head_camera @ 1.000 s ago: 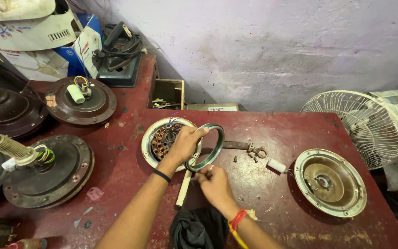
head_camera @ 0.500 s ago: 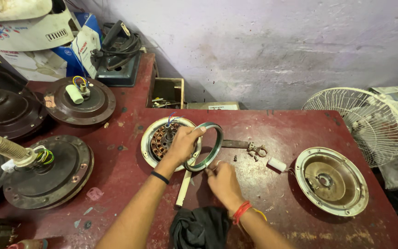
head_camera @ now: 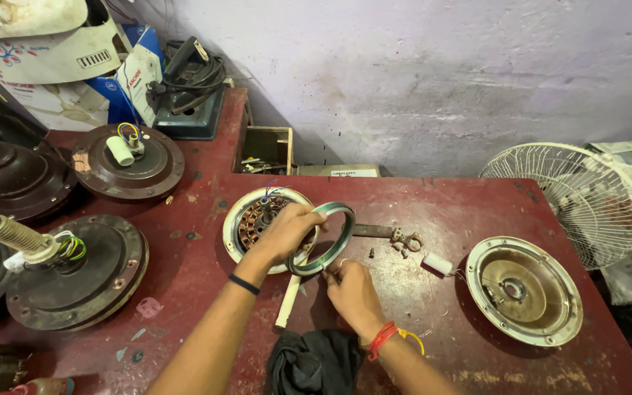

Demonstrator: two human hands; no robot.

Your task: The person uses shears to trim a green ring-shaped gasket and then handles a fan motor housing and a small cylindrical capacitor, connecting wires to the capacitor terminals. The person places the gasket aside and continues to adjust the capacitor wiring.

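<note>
Far left on the red tabletop (head_camera: 184, 256) I see several dark ceiling-fan motor housings; the nearest dark motor (head_camera: 74, 271) has a shaft and coloured wires sticking up, and none of these is being touched. Just right of them sits the opened motor body (head_camera: 246, 219), its copper windings exposed inside a cream rim, so I judge the casing is already taken apart.

My left hand (head_camera: 287, 230) reaches over that body and curls its fingers around the greenish metal ring (head_camera: 327, 238), holding it tilted on edge, lower rim near the tabletop just beside the windings. A white stick (head_camera: 288, 301) lies below it, a black cloth (head_camera: 316, 362) nearer me.

My right hand (head_camera: 352, 292) sits under the ring's lower edge, fingertips drawn together as if pinching something small; I cannot tell what.

Further right lie a small screw (head_camera: 371, 253), a metal bracket (head_camera: 396, 235), a white capacitor (head_camera: 438, 262) and the separate cream end cover (head_camera: 524, 290), lying open side up, well apart. Nothing looks rejoined yet. A fan grille (head_camera: 572, 197) stands at the far right.
</note>
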